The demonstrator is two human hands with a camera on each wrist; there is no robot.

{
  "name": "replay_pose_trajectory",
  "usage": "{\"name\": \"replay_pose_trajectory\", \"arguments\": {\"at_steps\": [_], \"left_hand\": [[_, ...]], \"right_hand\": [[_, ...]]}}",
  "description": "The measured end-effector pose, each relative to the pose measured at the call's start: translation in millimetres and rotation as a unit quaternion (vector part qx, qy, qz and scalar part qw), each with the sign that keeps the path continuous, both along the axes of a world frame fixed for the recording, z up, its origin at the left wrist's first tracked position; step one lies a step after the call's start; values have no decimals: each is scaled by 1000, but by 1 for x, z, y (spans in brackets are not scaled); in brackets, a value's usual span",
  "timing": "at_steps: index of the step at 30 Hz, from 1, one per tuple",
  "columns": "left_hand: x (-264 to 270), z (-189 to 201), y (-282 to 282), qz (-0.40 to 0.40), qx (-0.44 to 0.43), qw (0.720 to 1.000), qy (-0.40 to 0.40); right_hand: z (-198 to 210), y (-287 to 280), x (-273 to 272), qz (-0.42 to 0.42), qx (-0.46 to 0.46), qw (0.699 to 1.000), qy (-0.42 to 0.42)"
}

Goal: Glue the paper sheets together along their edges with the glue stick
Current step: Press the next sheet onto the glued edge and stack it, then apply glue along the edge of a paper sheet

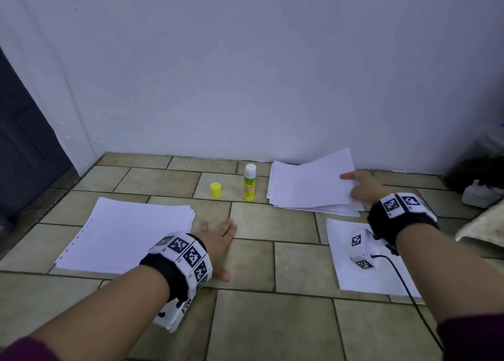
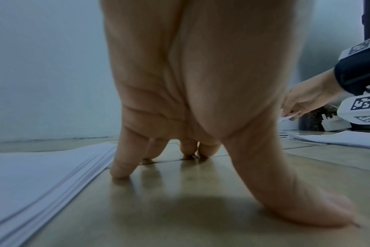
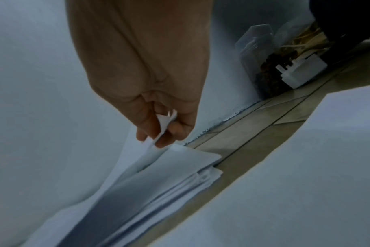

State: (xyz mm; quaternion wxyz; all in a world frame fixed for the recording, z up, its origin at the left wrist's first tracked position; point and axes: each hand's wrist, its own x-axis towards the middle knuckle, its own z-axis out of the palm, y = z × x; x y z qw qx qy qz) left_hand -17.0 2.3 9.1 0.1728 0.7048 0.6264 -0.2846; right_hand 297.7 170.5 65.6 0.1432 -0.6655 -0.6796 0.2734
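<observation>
- The top sheet [image 1: 308, 180] of the far right stack [image 1: 313, 205] is lifted at its right edge, pinched between thumb and fingers of the right hand [image 1: 361, 187]; the right wrist view shows the paper edge caught between the fingertips [image 3: 169, 132].
- A single sheet [image 1: 351, 276] lies flat on the tiled floor [image 1: 272, 224] nearer the person, below that stack, seemingly waiting for a partner.
- The glue stick [image 1: 249, 182] stands upright and uncapped between the two stacks, its yellow cap [image 1: 216, 189] just beside it.
- The left hand [image 1: 218, 244] rests spread on the floor, fingers straight, holding nothing, next to the left stack [image 1: 128, 232].
- Judgement: the step in hand is fetching a sheet; no gluing is under way.
- Next move calls for peeling only one sheet free, laying it squarely, then taking up the glue.
</observation>
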Motion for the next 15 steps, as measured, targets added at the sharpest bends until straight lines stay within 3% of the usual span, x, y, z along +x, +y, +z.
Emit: {"name": "replay_pose_trajectory", "arguments": {"at_steps": [5,9,15], "left_hand": [[-4,-14,5,8,-9,1000,9],[-7,-18,9,8,-17,1000,5],[-2,-7,5,-6,-9,1000,10]], "right_hand": [[-17,15,-14,-12,-16,990,-140],[-31,16,-18,4,-54,964,-259],[-29,14,-19,16,-63,944,-324]]}}
